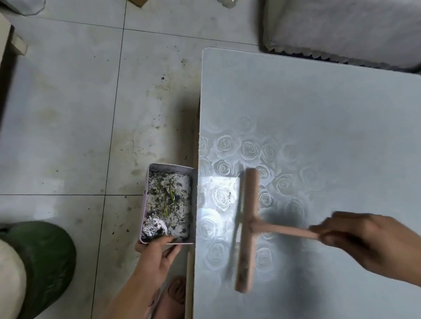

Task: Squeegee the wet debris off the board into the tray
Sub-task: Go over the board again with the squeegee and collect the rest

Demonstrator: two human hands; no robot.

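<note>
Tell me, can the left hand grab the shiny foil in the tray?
Probably yes. The left hand grips the near end of the tray, and the foil lies right by its thumb, uncovered. It would need to loosen that grip first.

Dim, glare on board [217, 191], blurred squeegee [247, 229]
</note>
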